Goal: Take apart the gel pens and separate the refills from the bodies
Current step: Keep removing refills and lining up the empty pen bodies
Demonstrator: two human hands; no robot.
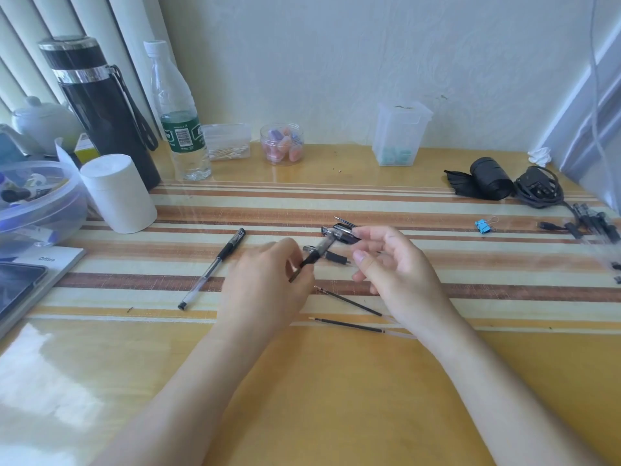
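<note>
1. The left hand [265, 284] pinches a gel pen [314, 257] by its dark grip end and tilts it off the surface, probably to steady it for pulling apart.
2. The right hand [393, 267] hovers half-curled at the pen's far end, by a dark cap [339, 232]; I cannot tell whether it grips anything.
3. Two refills [347, 301] lie near the right wrist, sorted from the bodies; an intact pen [211, 269] waits at left.
4. The glossy yellow surface [336, 398] carries a striped mat [470, 290] and stands against a pale wall [336, 62].

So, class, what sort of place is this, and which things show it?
Probably a home desk against a wall: a black flask, a water bottle, a binder clip and pens are on it.
</note>
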